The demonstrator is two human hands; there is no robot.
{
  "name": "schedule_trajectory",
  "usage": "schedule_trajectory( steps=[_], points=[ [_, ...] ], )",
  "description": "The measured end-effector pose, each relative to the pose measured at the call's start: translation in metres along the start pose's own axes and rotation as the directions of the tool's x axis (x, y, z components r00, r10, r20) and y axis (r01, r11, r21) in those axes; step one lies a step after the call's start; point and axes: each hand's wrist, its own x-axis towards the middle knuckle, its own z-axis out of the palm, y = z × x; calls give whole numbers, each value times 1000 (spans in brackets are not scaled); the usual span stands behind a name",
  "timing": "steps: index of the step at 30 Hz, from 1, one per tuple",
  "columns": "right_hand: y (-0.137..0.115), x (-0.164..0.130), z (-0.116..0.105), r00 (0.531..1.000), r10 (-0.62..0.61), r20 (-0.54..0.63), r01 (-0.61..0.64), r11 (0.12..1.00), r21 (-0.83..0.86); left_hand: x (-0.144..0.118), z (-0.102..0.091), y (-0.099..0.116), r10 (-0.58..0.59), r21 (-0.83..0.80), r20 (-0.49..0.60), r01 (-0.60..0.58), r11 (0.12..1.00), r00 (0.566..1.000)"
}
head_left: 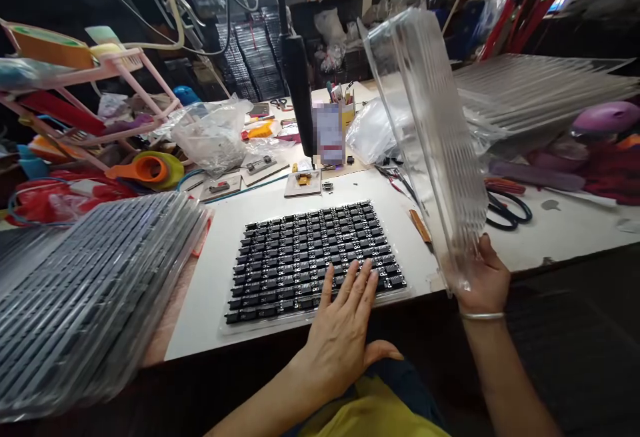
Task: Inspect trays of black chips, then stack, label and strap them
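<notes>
On the white table lies a clear plastic tray (227,330) filled with rows of small black electronic parts (310,257). My left hand (345,317) rests flat on the near right part of these rows, its fingers spread. At the right, my right hand (485,277) grips the lower edge of a clear ribbed plastic tray (430,130), which stands tilted upright above the table. The fingers behind that tray are partly hidden; the thumb shows on its right side. I cannot tell whether it is one tray or several nested together.
Filled trays (95,290) are stacked at the left. More clear trays (540,90) lie at the back right, near black-handled scissors (507,210). A phone (329,133), a tape roll (153,169) and plastic bags (215,133) stand behind. A dark upright post (297,90) rises mid-table.
</notes>
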Motion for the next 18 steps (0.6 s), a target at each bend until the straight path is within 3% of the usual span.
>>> schedule_trajectory(
  steps=[4, 10, 15, 18],
  points=[
    [1, 1, -2, 999, -22, -30, 21, 999, -24, 8, 4, 7, 37, -88, 23, -35, 996, 999],
    [-2, 6, -14, 997, -66, -33, 62, 993, -101, 13, -10, 11, 51, -202, 56, -39, 979, 997],
    [0, -7, 5, 971, -186, -152, 146, 958, -245, 25, -12, 21, 68, -201, 19, -63, 977, 998],
    [0, -7, 4, 968, -155, -196, 88, 947, -310, 24, -12, 24, 61, -196, 6, -59, 979, 998]
  ],
)
